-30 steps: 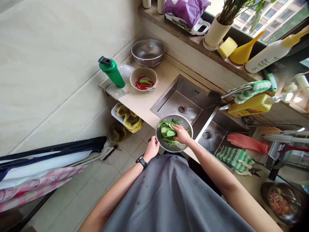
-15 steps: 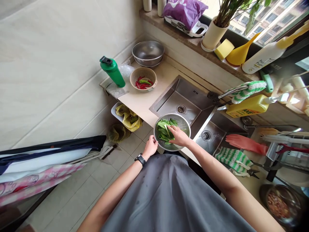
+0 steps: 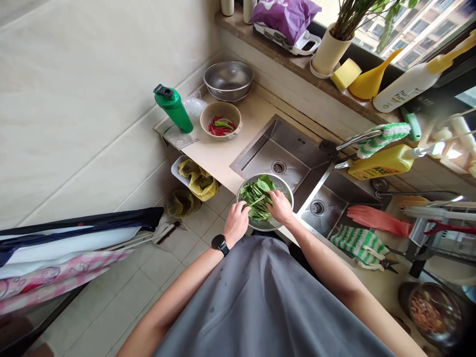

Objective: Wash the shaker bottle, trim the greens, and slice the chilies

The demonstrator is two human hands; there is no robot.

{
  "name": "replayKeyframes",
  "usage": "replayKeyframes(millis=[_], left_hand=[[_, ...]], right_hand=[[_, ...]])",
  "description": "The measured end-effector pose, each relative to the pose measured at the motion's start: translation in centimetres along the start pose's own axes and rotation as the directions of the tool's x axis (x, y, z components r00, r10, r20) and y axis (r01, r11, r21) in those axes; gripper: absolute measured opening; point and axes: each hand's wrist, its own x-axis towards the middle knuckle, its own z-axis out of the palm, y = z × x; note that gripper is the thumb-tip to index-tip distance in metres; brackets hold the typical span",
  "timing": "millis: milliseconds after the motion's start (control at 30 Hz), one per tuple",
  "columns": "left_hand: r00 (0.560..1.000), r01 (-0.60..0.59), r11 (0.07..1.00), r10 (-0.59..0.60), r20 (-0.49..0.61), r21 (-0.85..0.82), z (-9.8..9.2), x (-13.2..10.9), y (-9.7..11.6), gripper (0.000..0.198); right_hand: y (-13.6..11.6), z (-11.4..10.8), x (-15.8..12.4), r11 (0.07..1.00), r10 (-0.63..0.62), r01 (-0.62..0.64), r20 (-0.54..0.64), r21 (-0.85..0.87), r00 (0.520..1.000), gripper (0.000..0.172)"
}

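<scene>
A round metal colander (image 3: pixel 292 191) rests at the front edge of the sink, close to my body. Leafy greens (image 3: pixel 260 186) lie heaped inside it. My left hand (image 3: pixel 237 223), a dark watch on its wrist, is over the colander's left rim, thumb and fingertips closed on the end of a pale green stem. From the right, my right hand (image 3: pixel 279 207) reaches in, its fingers curled round leaves and the stem's other end. Its fingertips are partly hidden among the leaves.
The double sink (image 3: pixel 293 148) lies just beyond. On the counter stand a basket of chillies (image 3: pixel 220 111), a metal bowl (image 3: pixel 228 82) and a green shaker bottle (image 3: pixel 174 109). Lined bins (image 3: pixel 203 181) sit below left. Pink gloves (image 3: pixel 377 220) and striped cloths (image 3: pixel 359 246) are right.
My left hand has moved from the colander's outer rim in over the greens and pinches a stem. My right hand has shifted slightly right, its fingers now curled round leaves.
</scene>
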Motion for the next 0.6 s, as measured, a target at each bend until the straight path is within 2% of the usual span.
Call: replayKeyframes(millis=[67, 133, 267, 333, 400, 500, 600], left_hand=[[0.996, -0.058, 0.998, 0.056, 0.067, 0.026, 0.2, 0.7, 0.5, 0.035], [0.992, -0.055, 0.998, 0.052, 0.112, 0.019, 0.9, 1.4, 0.7, 0.037], [0.977, 0.032, 0.999, -0.025, 0.213, -0.027, 2.3, 2.1, 0.5, 0.037], [0.978, 0.078, 0.996, -0.07, 0.198, -0.033, 2.7, 2.2, 0.2, 0.034], [0.983, 0.118, 0.991, -0.107, 0.147, -0.066, 2.7, 2.1, 0.0, 0.026], [0.984, 0.166, 0.975, -0.154, 0.09, -0.147, 2.6, 2.1, -0.2, 0.018], [0.981, 0.184, 0.971, -0.172, 0.09, -0.153, 2.8, 2.4, 0.1, 0.023]], right_hand=[[0.2, 0.0, 0.1, 0.999, 0.033, -0.033, -0.036, -0.007, 0.999, 0.04], [0.6, 0.1, 0.2, 0.998, 0.063, -0.064, -0.076, -0.011, 0.995, 0.039], [1.7, 0.2, 0.2, 0.992, 0.098, -0.098, 0.01, 0.079, 0.995, 0.044], [2.4, 0.0, 0.1, 0.973, 0.125, -0.125, 0.014, 0.196, 0.992, 0.04], [3.1, -0.6, 0.0, 0.946, 0.162, -0.145, -0.036, 0.291, 0.986, 0.036], [3.9, -1.9, -0.5, 0.915, 0.228, -0.174, -0.108, 0.365, 0.968, 0.03], [3.8, -3.1, -1.2, 0.888, 0.266, -0.195, -0.121, 0.417, 0.956, 0.025]])
